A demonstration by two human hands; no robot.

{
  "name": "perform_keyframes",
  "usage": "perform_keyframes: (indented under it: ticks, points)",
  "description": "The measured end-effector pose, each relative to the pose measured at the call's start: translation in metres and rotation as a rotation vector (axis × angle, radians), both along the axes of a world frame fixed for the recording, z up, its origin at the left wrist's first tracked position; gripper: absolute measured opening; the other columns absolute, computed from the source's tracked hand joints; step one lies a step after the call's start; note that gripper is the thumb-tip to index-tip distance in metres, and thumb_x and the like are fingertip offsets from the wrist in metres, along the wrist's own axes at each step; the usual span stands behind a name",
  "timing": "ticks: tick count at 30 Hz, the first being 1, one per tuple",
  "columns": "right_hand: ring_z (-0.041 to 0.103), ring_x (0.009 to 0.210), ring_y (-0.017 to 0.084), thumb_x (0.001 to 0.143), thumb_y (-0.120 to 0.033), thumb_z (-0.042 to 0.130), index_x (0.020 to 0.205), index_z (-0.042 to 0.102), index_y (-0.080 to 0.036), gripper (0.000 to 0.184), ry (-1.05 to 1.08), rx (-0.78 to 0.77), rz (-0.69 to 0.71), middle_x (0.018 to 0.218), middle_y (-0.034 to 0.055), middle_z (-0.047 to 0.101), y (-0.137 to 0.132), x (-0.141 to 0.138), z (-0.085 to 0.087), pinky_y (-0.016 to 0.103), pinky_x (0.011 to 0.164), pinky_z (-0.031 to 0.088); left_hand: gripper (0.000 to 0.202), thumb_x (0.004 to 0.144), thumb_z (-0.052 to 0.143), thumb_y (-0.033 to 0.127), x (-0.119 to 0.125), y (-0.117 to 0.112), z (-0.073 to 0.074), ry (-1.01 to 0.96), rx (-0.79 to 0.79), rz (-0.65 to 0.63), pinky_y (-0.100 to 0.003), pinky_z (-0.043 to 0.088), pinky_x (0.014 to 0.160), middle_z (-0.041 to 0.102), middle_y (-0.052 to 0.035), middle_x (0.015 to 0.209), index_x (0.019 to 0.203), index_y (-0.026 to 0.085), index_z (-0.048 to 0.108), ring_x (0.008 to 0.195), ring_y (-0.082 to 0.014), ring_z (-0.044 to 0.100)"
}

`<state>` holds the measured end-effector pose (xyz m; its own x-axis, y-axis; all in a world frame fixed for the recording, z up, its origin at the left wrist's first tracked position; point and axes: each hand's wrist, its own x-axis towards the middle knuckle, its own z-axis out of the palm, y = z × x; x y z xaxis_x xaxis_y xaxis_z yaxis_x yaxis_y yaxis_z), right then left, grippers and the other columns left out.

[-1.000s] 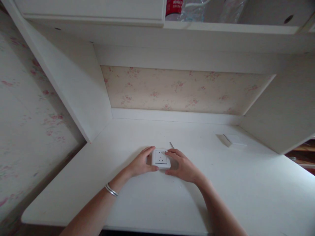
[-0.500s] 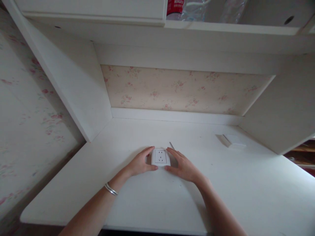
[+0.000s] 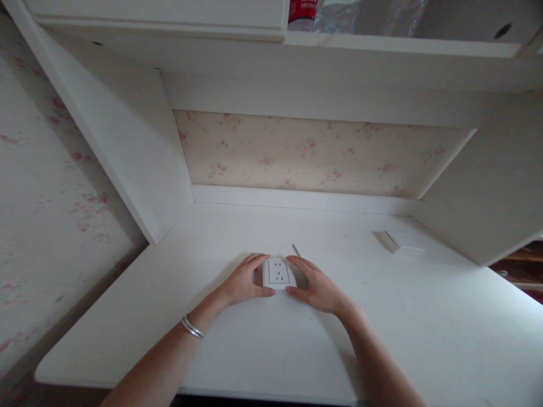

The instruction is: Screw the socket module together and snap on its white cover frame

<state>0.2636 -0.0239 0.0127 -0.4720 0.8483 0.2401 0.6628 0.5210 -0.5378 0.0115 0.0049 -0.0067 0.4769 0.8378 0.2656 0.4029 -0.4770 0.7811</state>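
A white square wall socket (image 3: 279, 273) lies face up on the white desk (image 3: 263, 345). My left hand (image 3: 242, 281) cups its left side, thumb at the near edge and fingers curled round the far edge. My right hand (image 3: 316, 285) grips its right side the same way. A silver bangle (image 3: 192, 328) sits on my left wrist. A thin grey tool tip (image 3: 296, 250) pokes out just behind the socket.
A second white plate (image 3: 403, 241) lies at the desk's back right. White side panels flank the desk niche, with floral wallpaper behind. A shelf above holds a red-labelled bottle (image 3: 302, 12) and clear plastic.
My right fingers slid off the socket's face to its right edge. Both hands stay on the socket, which has hardly moved.
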Motion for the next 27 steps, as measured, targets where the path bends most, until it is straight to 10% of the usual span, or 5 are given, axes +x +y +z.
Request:
perform_keyframes:
  ticks: [27]
  points:
    - [0.041, 0.130, 0.026, 0.080, -0.044, 0.063, 0.141, 0.037, -0.021, 0.070, -0.032, -0.023, -0.023, 0.142, 0.0103, 0.044, -0.0011, -0.0005, 0.0025, 0.046, 0.108, 0.034, 0.085, 0.063, 0.078, 0.048, 0.0009, -0.0019, 0.0051, 0.109, 0.045, -0.003, -0.040, 0.034, 0.109, 0.046, -0.0091, 0.137, 0.136, 0.020, 0.045, 0.127, -0.0266, 0.043]
